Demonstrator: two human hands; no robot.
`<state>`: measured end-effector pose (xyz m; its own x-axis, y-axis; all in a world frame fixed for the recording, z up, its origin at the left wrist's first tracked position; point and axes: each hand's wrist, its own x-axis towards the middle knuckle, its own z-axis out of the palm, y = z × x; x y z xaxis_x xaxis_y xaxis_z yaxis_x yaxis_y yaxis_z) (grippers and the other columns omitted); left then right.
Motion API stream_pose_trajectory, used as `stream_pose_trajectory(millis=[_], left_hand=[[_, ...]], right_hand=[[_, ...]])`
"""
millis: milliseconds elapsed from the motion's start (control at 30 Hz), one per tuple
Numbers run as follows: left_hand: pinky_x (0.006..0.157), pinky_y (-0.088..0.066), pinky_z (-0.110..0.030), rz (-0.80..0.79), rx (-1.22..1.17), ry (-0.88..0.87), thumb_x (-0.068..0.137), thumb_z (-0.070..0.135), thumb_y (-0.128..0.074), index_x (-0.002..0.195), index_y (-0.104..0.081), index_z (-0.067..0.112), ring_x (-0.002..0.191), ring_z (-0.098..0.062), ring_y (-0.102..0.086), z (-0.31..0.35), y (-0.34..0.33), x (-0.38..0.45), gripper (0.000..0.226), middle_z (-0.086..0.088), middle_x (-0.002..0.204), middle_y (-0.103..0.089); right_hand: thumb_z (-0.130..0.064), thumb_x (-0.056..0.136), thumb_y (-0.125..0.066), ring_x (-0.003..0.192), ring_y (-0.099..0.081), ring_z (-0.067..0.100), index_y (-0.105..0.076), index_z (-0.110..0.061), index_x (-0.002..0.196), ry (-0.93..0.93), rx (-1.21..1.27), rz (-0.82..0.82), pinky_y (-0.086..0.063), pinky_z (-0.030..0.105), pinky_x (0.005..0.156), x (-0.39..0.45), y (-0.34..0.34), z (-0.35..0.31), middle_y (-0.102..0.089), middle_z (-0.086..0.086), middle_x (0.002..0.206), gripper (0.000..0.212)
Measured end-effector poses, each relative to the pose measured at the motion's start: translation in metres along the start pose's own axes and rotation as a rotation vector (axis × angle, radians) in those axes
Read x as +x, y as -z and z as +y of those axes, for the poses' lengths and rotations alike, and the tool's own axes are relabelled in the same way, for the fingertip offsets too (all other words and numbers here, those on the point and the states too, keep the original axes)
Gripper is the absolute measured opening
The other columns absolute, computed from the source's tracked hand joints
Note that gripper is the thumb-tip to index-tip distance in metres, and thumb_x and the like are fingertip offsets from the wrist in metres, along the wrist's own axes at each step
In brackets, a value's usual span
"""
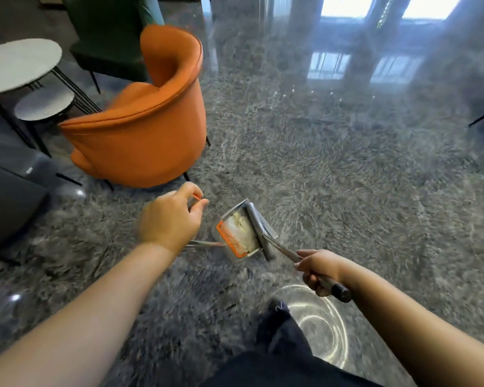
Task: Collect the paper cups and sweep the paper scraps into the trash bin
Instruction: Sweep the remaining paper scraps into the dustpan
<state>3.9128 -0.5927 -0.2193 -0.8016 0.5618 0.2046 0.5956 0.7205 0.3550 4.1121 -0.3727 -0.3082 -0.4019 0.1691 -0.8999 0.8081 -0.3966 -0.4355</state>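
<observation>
A grey dustpan [229,251] with an orange comb edge hangs just above the polished stone floor in the middle of the view. White crumpled paper scraps [242,227] lie inside it. My left hand [169,222] grips the top of the dustpan's long handle, which has an orange tip. My right hand [320,270] grips the dark handle of a broom [260,230], and the grey broom head rests across the dustpan's mouth. No paper cups are in sight.
An orange tub chair [143,127] stands just beyond my left hand, with a green chair [106,37] behind it. Two round grey side tables [20,65] stand at the far left. A dark bin-like object [9,202] sits at the left edge. Glossy floor stretches to the right.
</observation>
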Motion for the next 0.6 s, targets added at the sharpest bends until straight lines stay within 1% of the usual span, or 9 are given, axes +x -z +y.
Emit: stream_pose_trajectory(millis=[67, 100, 167, 233, 300, 367, 433, 500, 600], left_hand=[[0.050, -0.036, -0.029, 0.016, -0.002, 0.029, 0.087, 0.039, -0.066, 0.090, -0.061, 0.028, 0.067, -0.028, -0.058, 0.013, -0.010, 0.040, 0.012, 0.002, 0.073, -0.063], [0.050, -0.036, -0.029, 0.017, -0.006, 0.039, 0.087, 0.038, -0.066, 0.090, -0.061, 0.028, 0.067, -0.029, -0.058, 0.020, -0.014, 0.059, 0.012, 0.002, 0.073, -0.063], [0.052, -0.043, -0.033, 0.020, -0.014, 0.058, 0.087, 0.038, -0.066, 0.091, -0.061, 0.027, 0.069, -0.031, -0.059, 0.028, -0.022, 0.096, 0.012, 0.000, 0.076, -0.064], [0.056, -0.050, -0.038, 0.027, -0.028, 0.076, 0.087, 0.038, -0.066, 0.092, -0.061, 0.028, 0.073, -0.034, -0.061, 0.032, -0.029, 0.132, 0.012, -0.002, 0.079, -0.067], [0.058, -0.051, -0.040, 0.033, -0.028, 0.069, 0.087, 0.039, -0.065, 0.092, -0.061, 0.029, 0.074, -0.036, -0.062, 0.032, -0.038, 0.169, 0.012, -0.003, 0.079, -0.067], [0.055, -0.048, -0.036, 0.044, -0.021, 0.053, 0.087, 0.038, -0.066, 0.092, -0.060, 0.029, 0.072, -0.036, -0.062, 0.030, -0.050, 0.206, 0.012, -0.003, 0.078, -0.067], [0.053, -0.042, -0.032, 0.059, -0.008, 0.045, 0.086, 0.036, -0.067, 0.091, -0.061, 0.027, 0.070, -0.035, -0.062, 0.027, -0.063, 0.246, 0.012, -0.003, 0.076, -0.067], [0.053, -0.038, -0.030, 0.059, 0.002, 0.040, 0.086, 0.035, -0.069, 0.090, -0.062, 0.026, 0.069, -0.035, -0.062, 0.024, -0.076, 0.289, 0.012, -0.002, 0.075, -0.067], [0.055, -0.043, -0.033, 0.033, -0.005, 0.057, 0.085, 0.034, -0.070, 0.090, -0.063, 0.025, 0.072, -0.035, -0.063, 0.016, -0.091, 0.358, 0.012, -0.003, 0.076, -0.068]], right_hand=[[-0.006, 0.095, -0.045, 0.031, -0.037, 0.006, -0.038, -0.032, 0.135, -0.014, -0.024, 0.000, -0.029, 0.011, 0.042, 0.015, 0.022, -0.042, -0.041, -0.002, 0.044, 0.048], [-0.006, 0.095, -0.045, 0.031, -0.036, 0.006, -0.042, -0.029, 0.131, -0.016, -0.040, -0.009, -0.029, 0.010, 0.042, 0.022, 0.033, -0.062, -0.040, -0.002, 0.044, 0.042], [-0.006, 0.096, -0.044, 0.031, -0.036, 0.007, -0.047, -0.022, 0.120, -0.015, -0.075, -0.020, -0.028, 0.011, 0.044, 0.033, 0.050, -0.101, -0.040, -0.002, 0.044, 0.030], [-0.007, 0.096, -0.044, 0.032, -0.036, 0.007, -0.046, -0.018, 0.115, -0.006, -0.103, -0.027, -0.028, 0.011, 0.044, 0.044, 0.064, -0.137, -0.040, -0.002, 0.044, 0.023], [-0.006, 0.096, -0.044, 0.031, -0.036, 0.007, -0.041, -0.017, 0.117, 0.001, -0.120, -0.029, -0.029, 0.011, 0.043, 0.058, 0.076, -0.173, -0.040, -0.002, 0.042, 0.023], [-0.006, 0.097, -0.042, 0.030, -0.036, 0.007, -0.040, -0.016, 0.118, -0.004, -0.115, -0.042, -0.029, 0.010, 0.042, 0.074, 0.085, -0.210, -0.041, -0.002, 0.042, 0.024], [-0.005, 0.098, -0.041, 0.030, -0.036, 0.006, -0.044, -0.018, 0.117, -0.016, -0.098, -0.046, -0.030, 0.010, 0.041, 0.095, 0.095, -0.248, -0.040, -0.002, 0.043, 0.024], [-0.005, 0.098, -0.040, 0.029, -0.036, 0.006, -0.050, -0.025, 0.111, -0.024, -0.076, -0.032, -0.030, 0.010, 0.039, 0.116, 0.104, -0.286, -0.040, -0.002, 0.045, 0.026], [-0.005, 0.097, -0.040, 0.029, -0.037, 0.006, -0.047, -0.025, 0.113, -0.032, -0.059, -0.016, -0.030, 0.009, 0.039, 0.147, 0.114, -0.343, -0.039, 0.000, 0.050, 0.027]])
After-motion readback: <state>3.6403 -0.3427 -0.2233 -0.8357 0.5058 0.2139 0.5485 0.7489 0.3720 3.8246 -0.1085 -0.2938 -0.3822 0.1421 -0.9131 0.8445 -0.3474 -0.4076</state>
